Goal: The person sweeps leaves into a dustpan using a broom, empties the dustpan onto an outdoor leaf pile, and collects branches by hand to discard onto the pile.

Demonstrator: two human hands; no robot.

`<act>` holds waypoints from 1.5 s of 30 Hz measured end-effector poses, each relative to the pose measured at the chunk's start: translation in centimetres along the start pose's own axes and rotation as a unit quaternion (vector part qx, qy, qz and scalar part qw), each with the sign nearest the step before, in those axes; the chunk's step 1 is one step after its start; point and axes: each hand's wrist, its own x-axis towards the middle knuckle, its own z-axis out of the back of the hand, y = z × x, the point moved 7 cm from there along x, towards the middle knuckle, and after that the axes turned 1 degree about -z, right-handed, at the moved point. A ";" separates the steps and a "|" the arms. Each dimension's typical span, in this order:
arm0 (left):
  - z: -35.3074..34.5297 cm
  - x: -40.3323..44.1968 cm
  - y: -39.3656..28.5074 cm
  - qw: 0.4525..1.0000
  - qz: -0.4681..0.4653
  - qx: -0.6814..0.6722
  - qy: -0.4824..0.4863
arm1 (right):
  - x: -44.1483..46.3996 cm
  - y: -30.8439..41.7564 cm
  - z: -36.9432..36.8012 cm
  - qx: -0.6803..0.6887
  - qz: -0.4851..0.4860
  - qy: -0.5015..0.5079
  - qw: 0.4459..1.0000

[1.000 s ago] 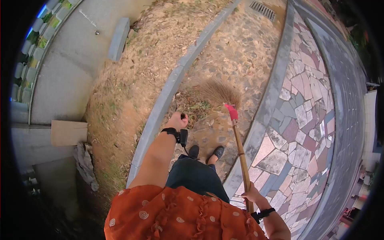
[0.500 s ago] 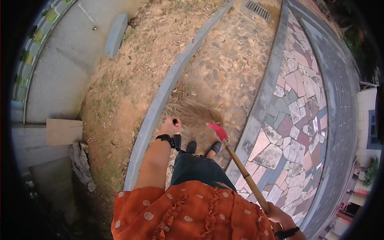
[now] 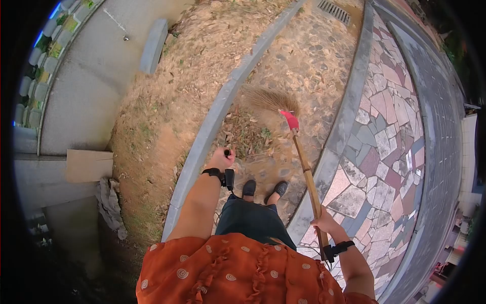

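Fingers (image 3: 317,223) of your right hand (image 3: 329,223) are curled tight round the bamboo handle of the broom (image 3: 301,152), right of centre in the lower half of the frame. And look at that shift: half a second ago this hand was down near the bottom right corner; now it's higher and further in, and the handle stands much steeper.

Up goes the brush end too! Those bristles (image 3: 271,98) were fanned out low, right beside your left hand (image 3: 219,161); now they're in the upper middle, tips near the grey kerb (image 3: 211,117), blurred at the edges. Whether they touch the ground, you can't tell from here. Behind them the red binding (image 3: 290,120) has climbed as well.

Out comes the pile of leaves (image 3: 242,136), just above your left hand, covered by the bristles a moment ago and now in plain sight.

Your left hand has hardly budged, left of centre, its fingers closed round a dark object (image 3: 227,152) seen end-on, too little showing to say what. Both dark shoes (image 3: 248,188) stay planted below the leaves on the stony path (image 3: 304,76).
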 end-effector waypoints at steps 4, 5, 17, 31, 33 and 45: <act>-0.1 0.4 -0.3 0.999 0.021 0.028 -0.018 | -3.6 -6.2 -3.2 -0.088 -0.070 0.034 0.993; 0.2 0.8 -0.5 0.999 0.027 0.032 -0.021 | -5.2 -8.2 -3.3 -0.114 -0.074 0.046 0.990; 0.7 -1.4 3.6 0.991 -0.043 0.128 -0.021 | -21.4 -8.3 6.3 -0.027 -0.046 -0.015 0.998; -14.8 -3.1 23.8 0.998 -0.057 -0.014 -0.015 | -2.0 -25.0 31.9 0.398 0.048 -0.007 0.916; -20.3 -2.8 27.0 0.998 -0.055 -0.018 0.012 | -1.3 -26.1 37.2 0.431 0.082 0.002 0.899; -53.5 11.6 36.8 0.983 -0.144 -0.089 0.071 | -2.4 -4.6 73.3 0.418 0.140 0.124 0.889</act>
